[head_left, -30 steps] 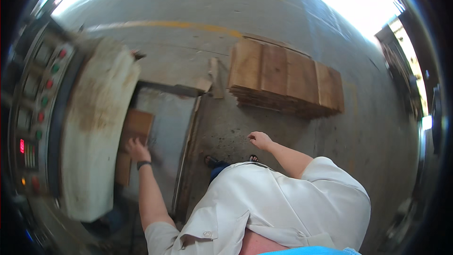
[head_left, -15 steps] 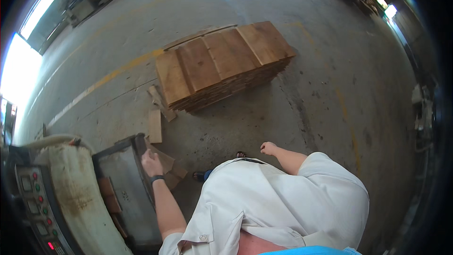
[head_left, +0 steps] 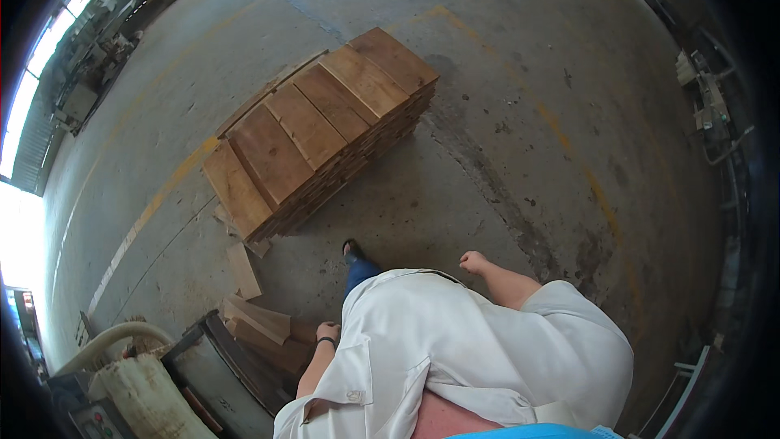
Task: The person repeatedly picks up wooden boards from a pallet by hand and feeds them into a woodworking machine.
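My left hand (head_left: 328,331) hangs beside my body, its fingers loosely curled and nothing seen in it. It is nearest to some loose board pieces (head_left: 258,327) beside the machine, apart from them as far as I can see. Out to the right, my right hand (head_left: 474,262) is loosely closed over the floor, holding nothing visible. Ahead and to the left stands a stack of brown wooden boards (head_left: 321,126), its top covered by several wide panels laid side by side. Neither hand touches the stack.
At the lower left is a machine with a pale, stained cover (head_left: 150,398), a control panel (head_left: 99,421) and a grey metal table (head_left: 215,374). An offcut (head_left: 244,270) lies on the concrete floor (head_left: 504,146). Yellow lines (head_left: 561,134) mark the floor. Equipment (head_left: 705,106) lines the right side.
My left hand has drawn back from the machine table's edge to beside my body. The view has turned and moved forward, so the board stack appears nearer and further left. A foot has stepped forward.
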The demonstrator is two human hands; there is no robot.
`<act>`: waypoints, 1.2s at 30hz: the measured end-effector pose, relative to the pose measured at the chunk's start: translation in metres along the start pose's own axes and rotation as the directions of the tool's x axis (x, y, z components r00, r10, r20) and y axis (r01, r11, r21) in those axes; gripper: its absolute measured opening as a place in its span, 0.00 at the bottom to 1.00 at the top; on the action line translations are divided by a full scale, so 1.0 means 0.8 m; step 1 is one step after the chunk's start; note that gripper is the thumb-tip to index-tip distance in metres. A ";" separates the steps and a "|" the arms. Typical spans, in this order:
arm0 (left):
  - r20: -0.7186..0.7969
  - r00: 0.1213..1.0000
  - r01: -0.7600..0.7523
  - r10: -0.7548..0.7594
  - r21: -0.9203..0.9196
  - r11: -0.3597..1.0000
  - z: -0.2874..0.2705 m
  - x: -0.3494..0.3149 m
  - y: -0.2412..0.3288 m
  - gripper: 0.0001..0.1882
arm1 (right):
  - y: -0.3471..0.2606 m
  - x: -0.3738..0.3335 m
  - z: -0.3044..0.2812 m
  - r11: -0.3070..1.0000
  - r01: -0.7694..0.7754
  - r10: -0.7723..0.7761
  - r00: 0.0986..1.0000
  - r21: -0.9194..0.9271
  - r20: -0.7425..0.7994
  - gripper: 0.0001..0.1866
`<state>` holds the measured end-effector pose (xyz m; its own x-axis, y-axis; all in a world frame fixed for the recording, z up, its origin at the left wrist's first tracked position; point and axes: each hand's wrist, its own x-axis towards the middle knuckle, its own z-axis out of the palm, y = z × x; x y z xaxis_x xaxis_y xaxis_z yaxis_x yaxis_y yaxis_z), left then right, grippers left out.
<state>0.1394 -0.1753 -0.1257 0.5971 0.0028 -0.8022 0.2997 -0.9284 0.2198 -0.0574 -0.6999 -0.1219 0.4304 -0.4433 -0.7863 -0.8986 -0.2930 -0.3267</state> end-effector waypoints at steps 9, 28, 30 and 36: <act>0.116 0.987 -0.119 0.114 0.038 0.992 -0.074 0.138 0.163 0.22 | -0.097 0.087 -0.034 0.993 -0.026 0.025 1.000 0.113 0.010 0.20; 0.010 0.935 -0.302 0.355 -0.502 0.810 -0.244 0.464 0.675 0.25 | -0.298 0.352 -0.302 0.974 0.044 -0.027 0.997 0.222 -0.077 0.20; 0.027 0.942 -0.275 0.333 -0.505 0.818 -0.233 0.472 0.708 0.26 | -0.316 0.392 -0.333 0.983 0.048 -0.039 0.998 0.179 -0.053 0.20; 0.193 0.968 -0.006 0.158 -0.613 0.790 -0.141 0.490 0.829 0.36 | -0.359 0.542 -0.468 0.995 0.096 -0.095 0.994 0.015 -0.050 0.22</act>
<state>0.6557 -0.7481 -0.2316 0.4819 -0.2152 -0.8494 0.6893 -0.5054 0.5192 0.4190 -1.1247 -0.1727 0.5176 -0.4552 -0.7245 -0.8543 -0.3214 -0.4084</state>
